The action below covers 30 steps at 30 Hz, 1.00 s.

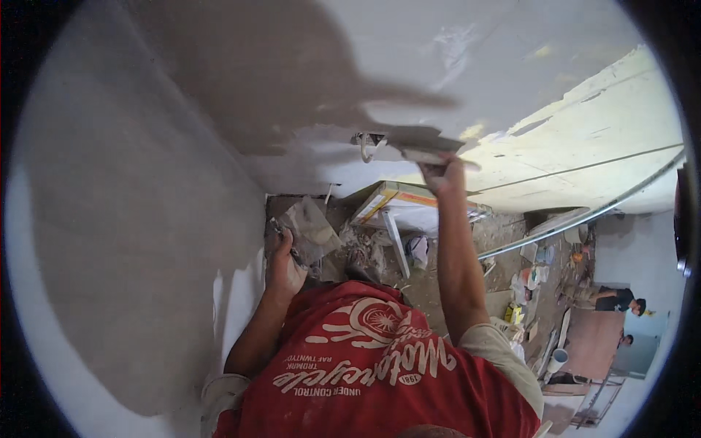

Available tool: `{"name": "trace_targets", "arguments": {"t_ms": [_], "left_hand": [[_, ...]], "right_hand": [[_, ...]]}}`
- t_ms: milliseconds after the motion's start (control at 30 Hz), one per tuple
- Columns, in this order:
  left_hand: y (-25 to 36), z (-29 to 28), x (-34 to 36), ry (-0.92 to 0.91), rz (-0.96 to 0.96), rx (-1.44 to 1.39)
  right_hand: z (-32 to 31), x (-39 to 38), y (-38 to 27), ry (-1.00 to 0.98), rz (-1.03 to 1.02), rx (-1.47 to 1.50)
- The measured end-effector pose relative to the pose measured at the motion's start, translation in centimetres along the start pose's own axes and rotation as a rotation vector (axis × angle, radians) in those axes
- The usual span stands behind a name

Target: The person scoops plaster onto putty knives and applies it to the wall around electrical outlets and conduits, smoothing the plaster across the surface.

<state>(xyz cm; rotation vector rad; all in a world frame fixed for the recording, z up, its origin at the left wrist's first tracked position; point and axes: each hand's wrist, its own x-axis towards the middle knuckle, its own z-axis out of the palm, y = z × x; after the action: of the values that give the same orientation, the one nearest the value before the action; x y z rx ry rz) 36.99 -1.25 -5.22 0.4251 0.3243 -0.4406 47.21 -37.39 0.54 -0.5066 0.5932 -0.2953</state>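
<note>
My right hand (445, 175) grips a flat trowel (427, 153), raised at the wall beside a small recessed box (372, 139) with a looped pale conduit (365, 152). The wall (292, 73) has smooth grey coating at the upper left and flaking cream paint (569, 146) to the right, with shadows over it. My left hand (287, 263) is lower, closed on a flat metal plate tool (310, 226) smeared with pale material.
A grey side wall (117, 241) is at my left. A leaning board (398, 197), rubble and a bucket (556, 361) lie on the floor. A long pale rail (569, 225) crosses the right. Two other people (615, 299) are at the far right.
</note>
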Motion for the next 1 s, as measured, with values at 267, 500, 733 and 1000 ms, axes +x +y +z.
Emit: {"name": "trace_targets", "arguments": {"t_ms": [267, 500, 733, 1000], "left_hand": [[-0.7, 1.7, 0.9, -0.042, -0.045, 0.063], [-0.5, 1.3, 0.4, -0.056, -0.029, 0.071], [1.3, -0.2, -1.8, -0.035, 0.052, 0.115], [2.0, -0.9, -2.4, 0.040, 0.085, 0.130]], "right_hand": [[10.1, -10.9, -7.7, -0.275, -0.105, 0.023], [0.3, -8.9, -1.6, 0.033, -0.355, -0.125], [-6.8, 0.7, 6.2, 0.252, -0.778, -0.484], [3.9, -0.8, 12.9, 0.189, -0.794, -0.576]]}}
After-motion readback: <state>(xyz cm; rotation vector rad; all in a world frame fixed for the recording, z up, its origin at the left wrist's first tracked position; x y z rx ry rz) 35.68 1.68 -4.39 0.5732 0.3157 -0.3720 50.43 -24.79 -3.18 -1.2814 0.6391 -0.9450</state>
